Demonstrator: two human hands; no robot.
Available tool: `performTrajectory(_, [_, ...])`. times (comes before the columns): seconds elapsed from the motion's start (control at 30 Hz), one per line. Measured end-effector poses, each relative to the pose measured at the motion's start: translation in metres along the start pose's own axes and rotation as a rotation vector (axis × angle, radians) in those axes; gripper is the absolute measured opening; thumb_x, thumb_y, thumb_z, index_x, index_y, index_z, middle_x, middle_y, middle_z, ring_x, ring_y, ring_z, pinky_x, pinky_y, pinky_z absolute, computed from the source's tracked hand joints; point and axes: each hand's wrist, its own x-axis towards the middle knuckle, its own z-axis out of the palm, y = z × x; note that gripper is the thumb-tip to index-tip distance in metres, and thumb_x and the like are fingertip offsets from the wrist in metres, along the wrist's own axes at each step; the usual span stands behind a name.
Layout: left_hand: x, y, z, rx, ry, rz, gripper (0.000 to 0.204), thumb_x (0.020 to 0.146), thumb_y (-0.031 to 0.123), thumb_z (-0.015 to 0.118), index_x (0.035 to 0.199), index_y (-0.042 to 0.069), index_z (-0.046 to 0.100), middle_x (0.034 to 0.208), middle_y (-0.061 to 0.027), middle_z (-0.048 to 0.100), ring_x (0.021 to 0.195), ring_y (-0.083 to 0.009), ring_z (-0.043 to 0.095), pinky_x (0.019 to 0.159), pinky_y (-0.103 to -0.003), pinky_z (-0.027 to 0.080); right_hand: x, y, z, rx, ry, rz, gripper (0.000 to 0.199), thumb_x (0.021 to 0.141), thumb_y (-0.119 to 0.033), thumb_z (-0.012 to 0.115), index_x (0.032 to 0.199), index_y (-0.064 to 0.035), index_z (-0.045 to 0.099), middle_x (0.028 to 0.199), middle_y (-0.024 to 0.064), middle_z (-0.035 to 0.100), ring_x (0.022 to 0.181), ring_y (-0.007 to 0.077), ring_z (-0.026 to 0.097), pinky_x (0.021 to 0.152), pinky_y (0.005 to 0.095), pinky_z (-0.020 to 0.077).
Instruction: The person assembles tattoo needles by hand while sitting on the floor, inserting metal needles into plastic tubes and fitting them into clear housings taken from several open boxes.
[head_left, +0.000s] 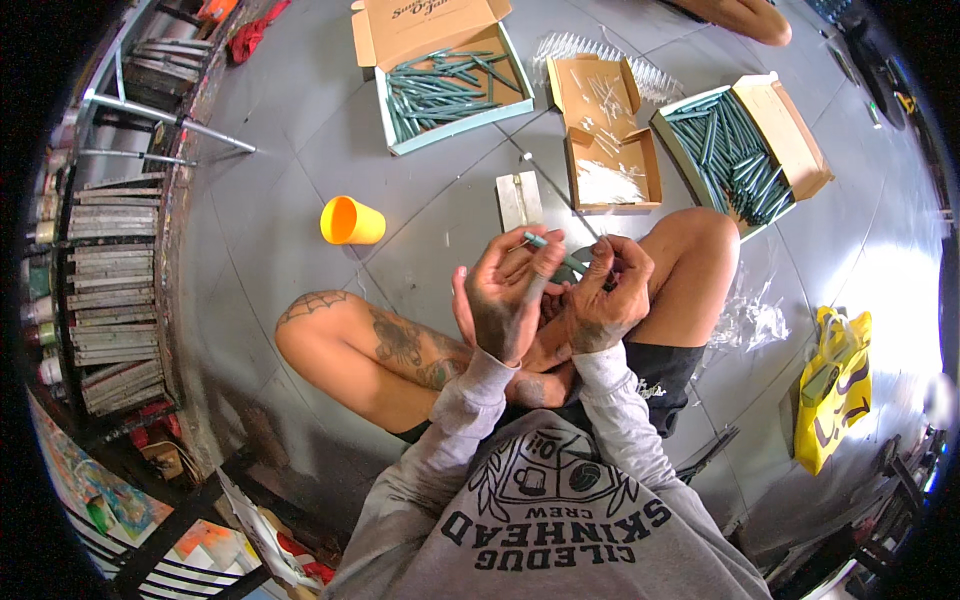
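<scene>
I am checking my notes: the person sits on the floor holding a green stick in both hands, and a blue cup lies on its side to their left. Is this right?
Not quite. In the head view the cup is orange, not blue. The rest holds: it lies on its side on the floor to the person's left, and the left hand and right hand hold a green stick.

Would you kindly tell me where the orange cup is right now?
In the head view, the orange cup lies on its side on the grey floor, left of the hands and beyond the left knee.

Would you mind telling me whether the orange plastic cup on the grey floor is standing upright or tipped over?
Tipped over: the orange plastic cup lies on its side on the grey floor, its open mouth facing left.
</scene>
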Motion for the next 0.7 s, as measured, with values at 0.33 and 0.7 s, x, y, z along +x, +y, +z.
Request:
performTrajectory(0.33, [0.160, -0.038, -0.068, 0.706, -0.195, -0.154, 0.046, 0.090, 0.037, 0.072, 0.122, 0.005, 0.069, 0.112, -0.0048, 0.071, 0.093, -0.0111, 0.065, 0.072, -0.024, 0.054, -0.007, 0.045, 0.031, 0.228, -0.115, 0.281, 0.010, 0.098, -0.010, 0.057, 0.103, -0.0021, 0.058, 0.101, 0.0134, 0.068, 0.079, 0.0234, 0.065, 0.074, 0.0336, 0.0510])
performTrajectory(0.7, [0.234, -0.107, -0.076, 0.768, -0.066, -0.163, 0.051, 0.075, 0.027, 0.086, 0.113, -0.002, 0.070, 0.092, -0.0101, 0.075, 0.068, -0.0119, 0.071, 0.050, -0.025, 0.053, -0.019, 0.078, 0.049, 0.209, -0.351, 0.294, 0.018, 0.101, -0.021, 0.059, 0.099, -0.0032, 0.055, 0.093, 0.0088, 0.073, 0.079, 0.0153, 0.063, 0.078, 0.0303, 0.0500])
